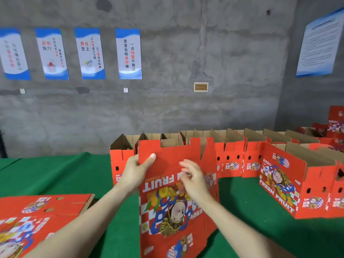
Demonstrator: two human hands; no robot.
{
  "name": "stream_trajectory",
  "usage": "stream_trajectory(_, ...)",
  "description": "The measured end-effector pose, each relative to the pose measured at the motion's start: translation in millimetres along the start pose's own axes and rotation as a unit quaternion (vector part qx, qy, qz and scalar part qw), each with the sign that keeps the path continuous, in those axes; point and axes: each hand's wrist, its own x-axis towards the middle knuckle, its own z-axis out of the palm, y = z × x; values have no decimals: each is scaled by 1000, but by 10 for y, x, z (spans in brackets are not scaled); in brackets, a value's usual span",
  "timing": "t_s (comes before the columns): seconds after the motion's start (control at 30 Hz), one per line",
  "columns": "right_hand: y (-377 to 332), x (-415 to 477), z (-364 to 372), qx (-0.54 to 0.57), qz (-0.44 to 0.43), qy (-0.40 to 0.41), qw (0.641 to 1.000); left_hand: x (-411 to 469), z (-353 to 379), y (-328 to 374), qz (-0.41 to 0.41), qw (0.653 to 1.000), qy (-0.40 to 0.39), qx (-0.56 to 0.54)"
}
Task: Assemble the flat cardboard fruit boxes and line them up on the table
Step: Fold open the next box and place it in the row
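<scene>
A flat red cardboard fruit box [173, 216] stands upright and upside down in front of me, its "FRUIT" print inverted. My left hand [136, 171] grips its upper left edge, thumb on the printed face. My right hand [193, 178] rests against the middle of the face with fingers bent and blurred; whether it pinches the card is unclear. Behind it a row of assembled red boxes [232, 155] with open tops lines the far edge of the green table [70, 175]. A stack of flat boxes [37, 218] lies at the lower left.
One assembled box [297, 185] stands at an angle on the right, nearer to me than the row. More red boxes [335, 127] pile up at the far right. A grey concrete wall with posters [128, 53] runs behind the table.
</scene>
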Motion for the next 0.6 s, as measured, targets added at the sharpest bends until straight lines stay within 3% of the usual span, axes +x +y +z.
stream_trajectory(0.17,165,363,-478,-76,92,69,990,28,-233,23,-27,996,-79,-35)
stream_trajectory(0.23,204,410,-617,-73,117,39,990,29,-315,23,-37,994,-86,-56)
stream_trajectory(0.33,254,371,-751,-106,145,-71,981,32,-407,-9,-44,993,-79,-74)
stream_trajectory(0.43,250,315,-799,-69,151,-147,975,55,-495,-24,-45,995,-54,-75)
stream_trajectory(0.6,95,290,-769,-130,97,-130,978,90,-687,15,-8,998,-45,52)
